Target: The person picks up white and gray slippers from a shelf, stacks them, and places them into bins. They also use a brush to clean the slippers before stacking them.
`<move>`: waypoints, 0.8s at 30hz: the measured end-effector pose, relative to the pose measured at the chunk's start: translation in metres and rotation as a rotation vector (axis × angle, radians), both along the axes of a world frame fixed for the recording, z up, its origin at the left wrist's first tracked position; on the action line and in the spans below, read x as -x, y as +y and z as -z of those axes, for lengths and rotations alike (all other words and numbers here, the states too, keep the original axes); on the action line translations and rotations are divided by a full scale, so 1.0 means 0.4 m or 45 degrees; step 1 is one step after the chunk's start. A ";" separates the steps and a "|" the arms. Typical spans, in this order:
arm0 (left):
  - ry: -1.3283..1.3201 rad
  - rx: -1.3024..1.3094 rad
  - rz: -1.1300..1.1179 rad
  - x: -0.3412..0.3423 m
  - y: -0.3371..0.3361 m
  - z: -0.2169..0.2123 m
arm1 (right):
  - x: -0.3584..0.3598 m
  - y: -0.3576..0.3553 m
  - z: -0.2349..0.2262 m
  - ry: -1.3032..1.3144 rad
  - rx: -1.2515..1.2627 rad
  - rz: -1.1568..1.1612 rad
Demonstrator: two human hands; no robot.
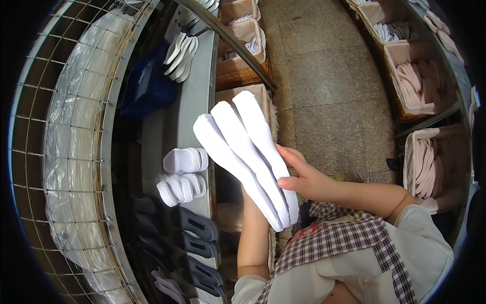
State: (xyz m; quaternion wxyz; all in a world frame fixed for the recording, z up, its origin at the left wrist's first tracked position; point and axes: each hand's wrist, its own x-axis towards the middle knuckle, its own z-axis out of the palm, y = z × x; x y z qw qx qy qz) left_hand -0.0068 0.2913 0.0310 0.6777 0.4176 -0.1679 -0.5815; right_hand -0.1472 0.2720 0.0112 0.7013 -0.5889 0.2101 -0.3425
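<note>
The right grip (304, 175) is closed on a fan of white insoles (243, 137), thumb on the upper face, fingers along the right edge. The left forearm (253, 233) reaches up beneath them; the left grip is hidden behind the insoles, so its state cannot be told. Three insoles show, long, smooth and plain, overlapping closely beside the right grip and spreading to broad, rounded ends ahead and left of it.

Just beyond, partly covered by the insoles, is a cloth-lined container (253, 93); its contents are hidden from view. Left of the right grip, the grey table (195, 111) carries two groups of white pieces (182, 188), with dark grey pieces (200, 225) behind them.

Well to the right of the right grip, a cloth-lined basket (430, 204) holds pale pink pieces packed upright. Ahead and left of the grip is a blue bin (147, 86), contents unclear. Ahead and right, a second lined basket (405, 49) holds more pink pieces. Farther ahead, a wicker basket (248, 30) with a pinkish liner holds white pieces.
</note>
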 end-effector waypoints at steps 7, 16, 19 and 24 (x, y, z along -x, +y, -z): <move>-0.008 0.030 -0.033 0.003 -0.001 -0.008 | 0.006 -0.001 0.008 0.006 0.091 0.007; 0.083 -0.042 -0.026 -0.002 0.008 0.024 | -0.015 -0.013 -0.015 0.124 -0.280 0.021; 0.121 0.011 0.060 -0.009 0.011 0.044 | -0.024 -0.015 -0.010 0.157 -0.397 0.022; 0.382 -0.053 0.107 -0.030 0.022 0.077 | -0.043 -0.031 0.008 0.101 -0.441 -0.024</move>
